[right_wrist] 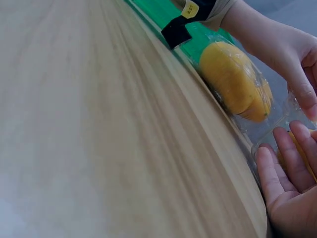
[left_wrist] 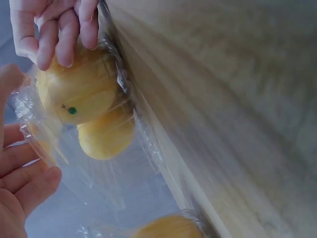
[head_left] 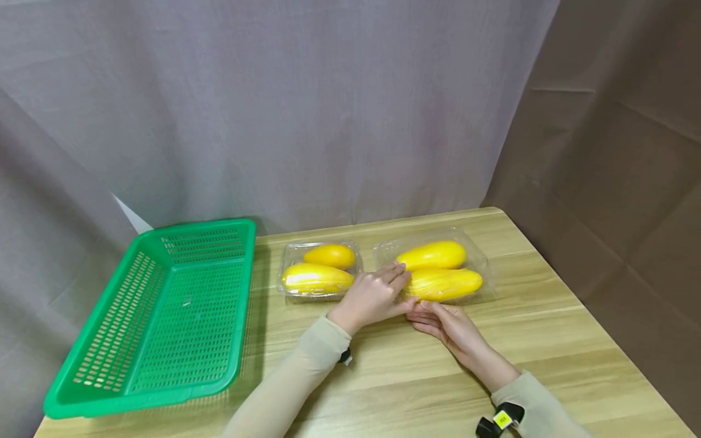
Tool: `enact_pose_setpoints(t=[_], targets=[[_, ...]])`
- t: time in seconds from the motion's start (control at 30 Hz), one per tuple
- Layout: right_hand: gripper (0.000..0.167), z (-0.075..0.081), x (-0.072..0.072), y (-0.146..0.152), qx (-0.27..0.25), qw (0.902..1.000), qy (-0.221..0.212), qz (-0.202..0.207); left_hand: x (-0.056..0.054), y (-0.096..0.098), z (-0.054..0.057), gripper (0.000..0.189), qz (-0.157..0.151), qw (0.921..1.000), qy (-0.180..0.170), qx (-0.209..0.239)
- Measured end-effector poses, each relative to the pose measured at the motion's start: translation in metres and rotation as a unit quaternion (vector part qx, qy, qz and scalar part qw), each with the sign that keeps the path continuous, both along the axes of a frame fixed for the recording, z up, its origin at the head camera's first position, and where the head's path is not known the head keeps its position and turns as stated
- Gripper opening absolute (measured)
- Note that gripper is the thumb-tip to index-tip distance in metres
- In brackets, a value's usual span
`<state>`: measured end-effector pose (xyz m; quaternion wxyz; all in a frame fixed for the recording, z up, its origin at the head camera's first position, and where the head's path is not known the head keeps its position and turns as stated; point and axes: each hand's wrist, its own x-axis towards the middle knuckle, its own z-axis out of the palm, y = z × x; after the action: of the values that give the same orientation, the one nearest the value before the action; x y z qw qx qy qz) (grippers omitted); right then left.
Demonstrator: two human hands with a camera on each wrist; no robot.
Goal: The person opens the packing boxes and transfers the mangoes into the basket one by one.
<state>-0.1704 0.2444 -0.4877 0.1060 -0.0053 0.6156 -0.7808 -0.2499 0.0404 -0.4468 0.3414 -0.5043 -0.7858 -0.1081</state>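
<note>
Two yellow oblong fruits [head_left: 446, 285] lie in a clear plastic tray [head_left: 473, 246] at the right, with plastic film [left_wrist: 25, 106] stretched over them. My left hand [head_left: 378, 293] is at the tray's near left corner, thumb and fingers pinching gathered film. Close beside it is my right hand [head_left: 451, 331], palm turned up, thumb and fingertips right at the tray's front edge. Its other fingers [right_wrist: 292, 158] curve loosely under that edge; whether it pinches the film I cannot tell. One fruit bears a small green sticker [left_wrist: 72, 110].
Left of my hands sits a second film-wrapped clear tray [head_left: 290, 249] with two more yellow fruits [head_left: 317, 278]. Further left stands a green slotted basket [head_left: 241, 316] on the wooden table [head_left: 394, 377]. Grey curtains [head_left: 328, 121] hang behind the table.
</note>
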Motion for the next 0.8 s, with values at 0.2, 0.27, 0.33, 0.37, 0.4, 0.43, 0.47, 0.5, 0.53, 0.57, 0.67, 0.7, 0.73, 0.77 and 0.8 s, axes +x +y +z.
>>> enact_pose_setpoints(t=[0.2, 0.27, 0.33, 0.37, 0.4, 0.43, 0.47, 0.5, 0.53, 0.57, 0.67, 0.7, 0.73, 0.77, 0.8], targets=[[0.028, -0.002, 0.001, -0.002, 0.020, 0.9996, 0.006, -0.020, 0.010, 0.003, 0.004, 0.044, 0.033, 0.9990, -0.019, -0.023], [0.026, -0.003, 0.001, -0.002, 0.019, 0.9994, 0.007, -0.028, 0.013, 0.004, 0.006, 0.046, 0.046, 0.9980, -0.029, -0.031], [0.025, -0.003, 0.001, -0.002, 0.017, 0.9994, 0.008, -0.030, 0.016, 0.004, 0.007, 0.050, 0.058, 0.9967, -0.040, -0.041], [0.024, -0.004, 0.001, -0.002, 0.016, 0.9993, 0.007, -0.032, 0.017, 0.005, 0.007, 0.053, 0.063, 0.9958, -0.049, -0.044], [0.024, -0.004, 0.001, -0.002, 0.016, 0.9994, 0.007, -0.031, 0.018, 0.005, 0.007, 0.057, 0.067, 0.9950, -0.058, -0.047], [0.024, -0.005, 0.001, -0.001, 0.018, 0.9994, 0.007, -0.028, 0.019, 0.005, 0.007, 0.059, 0.071, 0.9940, -0.068, -0.048], [0.024, -0.005, 0.001, -0.001, 0.019, 0.9994, 0.006, -0.027, 0.020, 0.005, 0.007, 0.062, 0.074, 0.9928, -0.080, -0.048], [0.025, -0.005, 0.001, -0.001, 0.021, 0.9995, 0.006, -0.024, 0.021, 0.005, 0.006, 0.065, 0.078, 0.9916, -0.093, -0.045], [0.025, -0.005, 0.001, -0.001, 0.022, 0.9995, 0.004, -0.024, 0.021, 0.005, 0.006, 0.066, 0.082, 0.9903, -0.105, -0.040], [0.025, -0.006, 0.000, -0.001, 0.023, 0.9995, 0.004, -0.021, 0.022, 0.004, 0.005, 0.068, 0.086, 0.9890, -0.116, -0.033], [0.024, -0.005, 0.000, -0.001, 0.023, 0.9996, 0.003, -0.017, 0.024, 0.004, 0.003, 0.069, 0.093, 0.9859, -0.138, -0.011], [0.024, -0.005, 0.000, -0.001, 0.022, 0.9996, 0.002, -0.016, 0.024, 0.003, 0.002, 0.069, 0.093, 0.9852, -0.144, -0.003], [0.024, -0.004, 0.000, -0.001, 0.021, 0.9997, 0.002, -0.015, 0.024, 0.003, 0.002, 0.068, 0.092, 0.9846, -0.148, 0.004], [0.024, -0.004, 0.000, -0.001, 0.021, 0.9997, 0.004, -0.012, 0.024, 0.003, 0.002, 0.068, 0.091, 0.9844, -0.150, 0.008], [0.024, -0.004, 0.000, -0.001, 0.020, 0.9997, 0.006, -0.011, 0.024, 0.002, 0.002, 0.068, 0.091, 0.9844, -0.150, 0.010]])
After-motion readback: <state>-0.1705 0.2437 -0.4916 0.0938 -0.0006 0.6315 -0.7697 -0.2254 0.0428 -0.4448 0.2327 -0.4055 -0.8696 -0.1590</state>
